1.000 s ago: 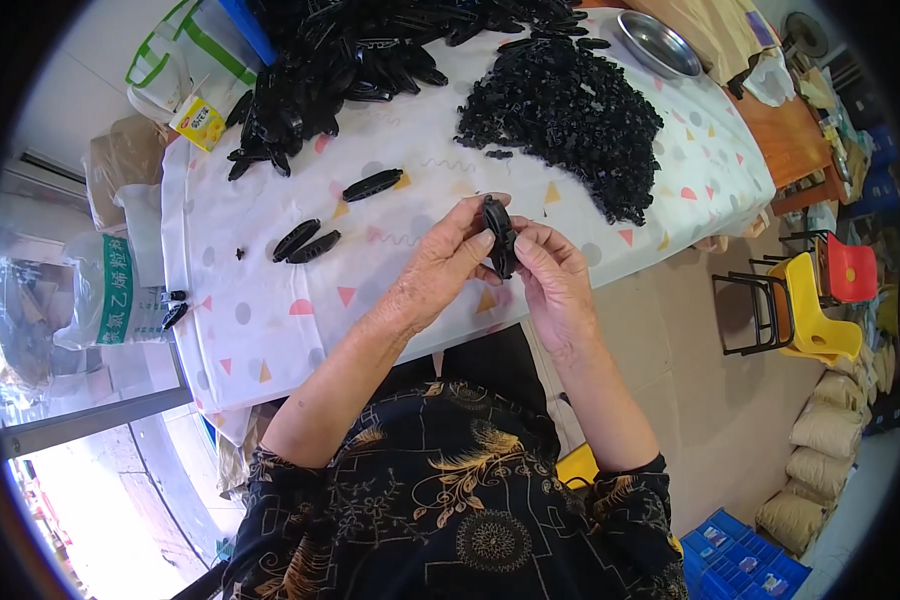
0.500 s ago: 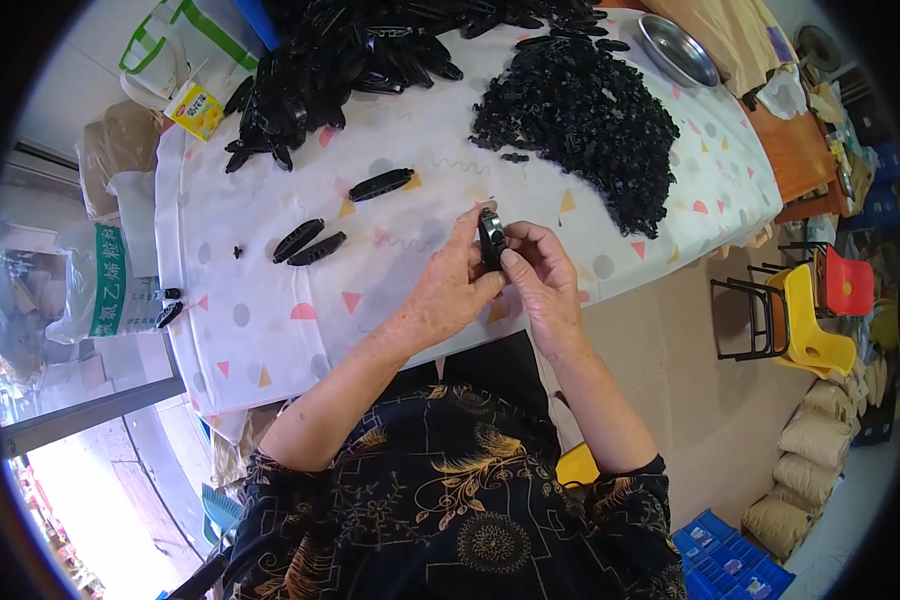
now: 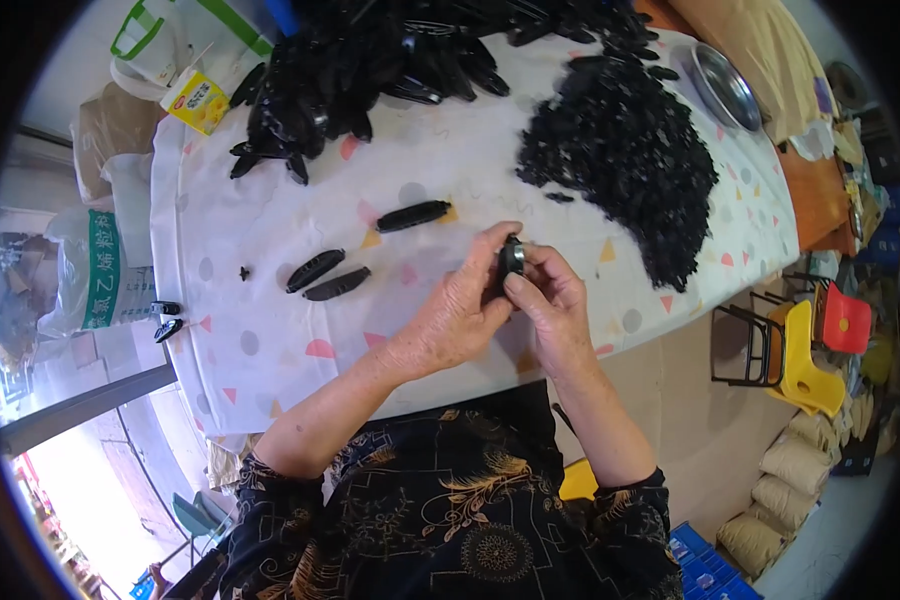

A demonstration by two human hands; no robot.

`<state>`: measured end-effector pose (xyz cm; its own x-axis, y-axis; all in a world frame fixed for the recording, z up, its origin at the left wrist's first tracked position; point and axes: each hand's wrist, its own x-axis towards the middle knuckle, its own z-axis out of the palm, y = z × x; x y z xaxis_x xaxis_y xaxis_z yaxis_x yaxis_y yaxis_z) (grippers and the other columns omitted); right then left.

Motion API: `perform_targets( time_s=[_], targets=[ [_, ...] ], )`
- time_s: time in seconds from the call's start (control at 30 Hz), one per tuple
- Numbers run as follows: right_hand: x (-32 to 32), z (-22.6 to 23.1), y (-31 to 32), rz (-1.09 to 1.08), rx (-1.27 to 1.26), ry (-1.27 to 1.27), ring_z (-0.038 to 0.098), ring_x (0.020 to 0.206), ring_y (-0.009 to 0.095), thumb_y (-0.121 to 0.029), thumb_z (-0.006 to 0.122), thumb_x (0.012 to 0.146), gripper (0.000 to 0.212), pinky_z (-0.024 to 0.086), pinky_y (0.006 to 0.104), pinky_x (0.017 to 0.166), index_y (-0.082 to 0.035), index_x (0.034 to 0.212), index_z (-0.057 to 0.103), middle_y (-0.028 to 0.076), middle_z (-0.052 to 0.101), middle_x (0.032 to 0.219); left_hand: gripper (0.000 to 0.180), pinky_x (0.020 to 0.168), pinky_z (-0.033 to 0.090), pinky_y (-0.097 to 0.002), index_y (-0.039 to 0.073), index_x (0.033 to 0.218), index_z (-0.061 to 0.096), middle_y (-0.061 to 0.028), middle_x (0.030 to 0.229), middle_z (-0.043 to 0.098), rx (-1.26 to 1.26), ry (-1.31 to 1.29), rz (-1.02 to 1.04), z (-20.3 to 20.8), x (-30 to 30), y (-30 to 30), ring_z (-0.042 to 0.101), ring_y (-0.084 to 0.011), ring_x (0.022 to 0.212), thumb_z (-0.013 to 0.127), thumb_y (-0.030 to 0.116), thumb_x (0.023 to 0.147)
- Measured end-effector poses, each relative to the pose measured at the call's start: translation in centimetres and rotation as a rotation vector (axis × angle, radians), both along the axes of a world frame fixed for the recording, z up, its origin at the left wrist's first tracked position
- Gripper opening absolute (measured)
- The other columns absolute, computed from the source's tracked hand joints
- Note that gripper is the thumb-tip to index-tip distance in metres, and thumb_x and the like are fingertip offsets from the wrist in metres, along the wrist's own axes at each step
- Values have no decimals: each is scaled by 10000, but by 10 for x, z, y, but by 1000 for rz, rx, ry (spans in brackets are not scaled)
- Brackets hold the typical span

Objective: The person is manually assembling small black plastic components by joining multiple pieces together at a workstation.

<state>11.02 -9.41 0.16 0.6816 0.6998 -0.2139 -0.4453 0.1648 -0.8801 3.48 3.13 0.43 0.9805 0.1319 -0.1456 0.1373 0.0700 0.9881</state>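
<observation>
1. Okay, so both hands are together, left hand [image 3: 458,308] and right hand [image 3: 558,300] gripping one black piece [image 3: 514,258] between them, fingers and thumbs pressed in from either side. It's above the near part of the tablecloth [image 3: 245,345], and the fingers cover much of it, so I can't tell its full shape.

2. Biggest risk imo: a slip. The piece looks smooth and shiny, so pressing unevenly with the thumbs could pop it out of the grip. The table's near edge is close, so it could end up on the floor.

3. Pinched skin is possible too, since the fingertips crowd around something that small.

4. Three long black pieces sit to the left: two side by side [image 3: 315,270] [image 3: 337,284] and one farther out [image 3: 413,215]. A careless left forearm might sweep them about.

5. Over by the left table edge, a small black part [image 3: 168,330] looks easy to knock off.

6. The heap of small black parts [image 3: 620,170] is loose, near the right hand. A bump there would probably scatter bits, and tiny ones would be a pain to find.
</observation>
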Motion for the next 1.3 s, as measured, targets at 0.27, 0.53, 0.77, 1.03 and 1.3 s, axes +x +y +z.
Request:
perform_targets(
  time_s=[0.27, 0.53, 0.77, 1.03, 1.3],
  targets=[
    [67, 11, -9, 92, -473, -701, 565, 854, 151, 15, 634, 792, 251, 446, 278, 756, -31, 1033, 582, 31, 574, 939, 686, 763, 493, -428, 111, 1406, 225, -217, 1068, 587, 709, 45, -522, 30, -18, 48, 613, -365, 922, 577, 99, 817],
    [100, -7, 0, -10, -965, -1584, 565, 830, 291, -26, 683, 740, 217, 469, 359, 700, -27, 933, 585, 102, 541, 878, 308, 895, 428, -407, 109, 1067, 600, -114, 1127, 575, 1557, -204, -15, 22, 35, 155, 523, -293, 1106, 577, 80, 762],
    [88, -12, -9, -175, -705, -1123, 578, 690, 171, -66, 666, 821, 153, 472, 288, 654, -28, 943, 583, 64, 583, 773, 221, 1019, 307, -469, 97, 983, 612, -92, 1267, 505, 1912, -196, -10, -1, 51, 193, 393, -271, 1265, 556, 40, 777],
    [62, -13, -47, -56, 179, 310, 556, 679, 150, -145, 600, 907, 98, 453, 260, 577, -112, 995, 569, 53, 597, 814, 237, 732, 499, -334, 10, 1125, 461, -101, 1000, 623, 744, -27, 91, 14, 47, 97, 635, -212, 910, 506, 155, 943],
    [29, 7, -74, -42, 94, 167, 595, 673, 143, -156, 608, 903, 103, 469, 257, 588, -85, 963, 567, 70, 629, 824, 411, 724, 545, -304, 53, 1264, 378, -145, 1044, 625, -375, 120, 8, 19, 17, -6, 656, -238, 919, 559, 207, 928]
  ],
)
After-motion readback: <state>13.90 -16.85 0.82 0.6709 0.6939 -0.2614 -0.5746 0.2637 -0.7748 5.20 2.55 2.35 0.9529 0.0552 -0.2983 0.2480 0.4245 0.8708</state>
